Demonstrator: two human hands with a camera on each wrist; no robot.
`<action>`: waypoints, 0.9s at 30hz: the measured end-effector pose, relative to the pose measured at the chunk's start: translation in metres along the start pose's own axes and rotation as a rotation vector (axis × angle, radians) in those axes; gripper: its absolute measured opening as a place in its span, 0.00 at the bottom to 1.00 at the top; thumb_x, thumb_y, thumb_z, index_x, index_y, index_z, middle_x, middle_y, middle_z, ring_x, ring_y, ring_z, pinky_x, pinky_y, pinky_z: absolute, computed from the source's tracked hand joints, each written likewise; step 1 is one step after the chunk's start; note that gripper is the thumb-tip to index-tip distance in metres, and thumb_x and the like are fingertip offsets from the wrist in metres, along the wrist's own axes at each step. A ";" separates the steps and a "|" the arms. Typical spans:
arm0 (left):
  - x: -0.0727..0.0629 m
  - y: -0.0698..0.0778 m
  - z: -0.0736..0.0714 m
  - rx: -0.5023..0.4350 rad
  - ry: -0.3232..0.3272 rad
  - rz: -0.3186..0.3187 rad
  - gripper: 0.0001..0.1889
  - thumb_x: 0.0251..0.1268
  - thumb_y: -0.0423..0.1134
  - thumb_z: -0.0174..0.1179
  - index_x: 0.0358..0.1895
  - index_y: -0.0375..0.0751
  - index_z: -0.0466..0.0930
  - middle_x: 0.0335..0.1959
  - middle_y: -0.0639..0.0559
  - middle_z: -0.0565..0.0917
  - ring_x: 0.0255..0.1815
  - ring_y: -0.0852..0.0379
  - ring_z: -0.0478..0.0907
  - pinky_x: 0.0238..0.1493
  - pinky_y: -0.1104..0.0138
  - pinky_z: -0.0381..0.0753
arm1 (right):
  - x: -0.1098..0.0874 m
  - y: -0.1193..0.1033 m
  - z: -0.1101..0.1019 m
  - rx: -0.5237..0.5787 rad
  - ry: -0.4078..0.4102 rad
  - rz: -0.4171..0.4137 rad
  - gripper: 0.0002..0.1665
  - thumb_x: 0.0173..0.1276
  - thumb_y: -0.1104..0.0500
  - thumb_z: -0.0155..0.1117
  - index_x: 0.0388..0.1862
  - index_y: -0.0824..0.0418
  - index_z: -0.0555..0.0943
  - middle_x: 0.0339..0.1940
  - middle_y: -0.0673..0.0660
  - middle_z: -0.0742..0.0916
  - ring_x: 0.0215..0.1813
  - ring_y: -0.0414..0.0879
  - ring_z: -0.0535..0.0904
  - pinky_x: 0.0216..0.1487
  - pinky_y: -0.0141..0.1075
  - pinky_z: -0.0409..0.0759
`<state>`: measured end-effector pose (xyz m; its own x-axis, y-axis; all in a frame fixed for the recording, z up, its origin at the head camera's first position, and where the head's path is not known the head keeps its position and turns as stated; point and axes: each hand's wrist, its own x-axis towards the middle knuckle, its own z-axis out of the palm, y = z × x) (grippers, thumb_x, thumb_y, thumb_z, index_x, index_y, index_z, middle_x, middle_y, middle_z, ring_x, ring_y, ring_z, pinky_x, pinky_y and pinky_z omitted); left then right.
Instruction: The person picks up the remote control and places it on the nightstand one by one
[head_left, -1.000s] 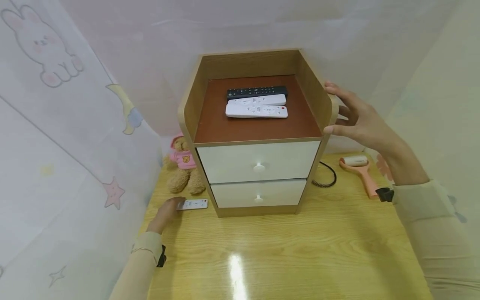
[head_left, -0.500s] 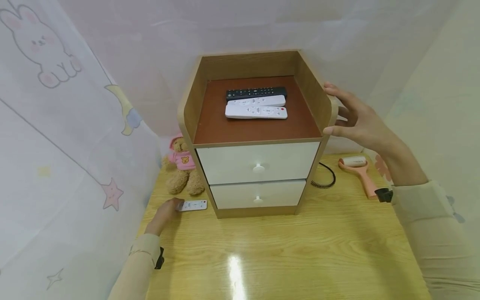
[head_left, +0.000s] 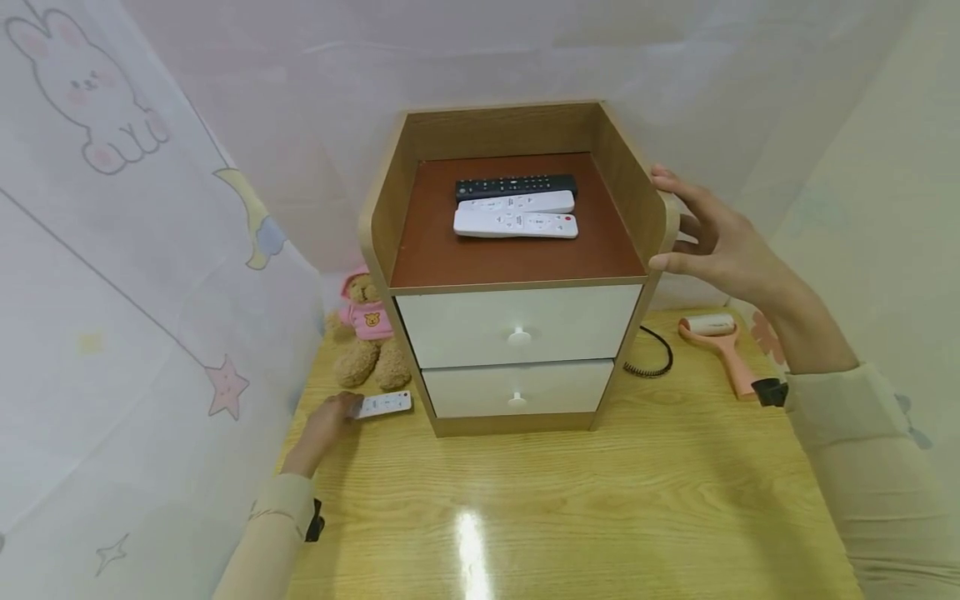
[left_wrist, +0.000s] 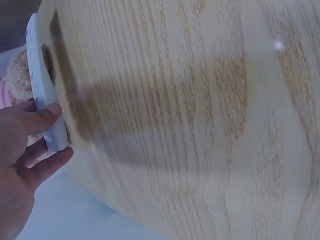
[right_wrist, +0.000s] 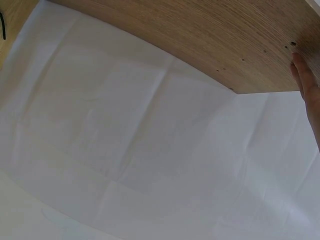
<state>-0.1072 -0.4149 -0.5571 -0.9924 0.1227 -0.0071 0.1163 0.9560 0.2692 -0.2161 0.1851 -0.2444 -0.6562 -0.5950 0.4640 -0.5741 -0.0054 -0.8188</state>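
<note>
At the left of the head view, my left hand (head_left: 324, 427) pinches the near end of a white remote control (head_left: 387, 404). In the left wrist view, thumb and fingers hold the remote (left_wrist: 40, 75) slightly above the wooden table, with its shadow beside it. My right hand (head_left: 723, 242) rests at the upper right side of a small wooden cabinet (head_left: 450, 329) with two white drawers, thumb at the front edge and fingers against the outer side panel (right_wrist: 200, 35). On the cabinet's brown top lie a black remote (head_left: 517, 186) and two white remotes (head_left: 517, 223), overlapping.
A teddy bear (head_left: 371, 329) in a pink hoodie sits left of the cabinet, just behind the held remote. To the right lie an orange lint roller (head_left: 727, 350) and a black coiled cord (head_left: 660, 367). Light printed sheets (head_left: 172, 275) hang around the table (head_left: 555, 508).
The left hand has shifted the remote slightly left and up, and it now tilts a little. The right hand stays at the cabinet's side.
</note>
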 end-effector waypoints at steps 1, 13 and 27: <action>-0.001 0.000 -0.002 0.001 0.021 0.007 0.26 0.53 0.22 0.66 0.59 0.29 0.75 0.56 0.32 0.77 0.53 0.32 0.74 0.47 0.42 0.78 | 0.000 0.000 0.000 0.002 0.000 -0.001 0.53 0.54 0.85 0.61 0.76 0.60 0.57 0.80 0.53 0.53 0.65 0.49 0.70 0.58 0.27 0.75; -0.009 0.003 -0.018 -0.025 0.161 0.056 0.27 0.54 0.20 0.64 0.60 0.29 0.73 0.57 0.32 0.75 0.56 0.31 0.71 0.53 0.42 0.75 | 0.000 -0.003 0.001 0.013 -0.001 -0.005 0.52 0.55 0.85 0.61 0.76 0.60 0.58 0.79 0.53 0.53 0.65 0.48 0.70 0.58 0.27 0.75; -0.015 0.016 -0.050 -0.018 0.388 0.114 0.27 0.56 0.20 0.62 0.62 0.32 0.73 0.56 0.34 0.75 0.57 0.34 0.71 0.54 0.42 0.75 | 0.000 -0.001 0.000 -0.009 0.004 0.003 0.52 0.54 0.84 0.62 0.76 0.58 0.58 0.79 0.53 0.54 0.66 0.49 0.69 0.59 0.26 0.74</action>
<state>-0.0924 -0.4151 -0.5051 -0.9148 0.1146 0.3872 0.2291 0.9370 0.2639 -0.2154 0.1847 -0.2433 -0.6599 -0.5918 0.4629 -0.5763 0.0033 -0.8173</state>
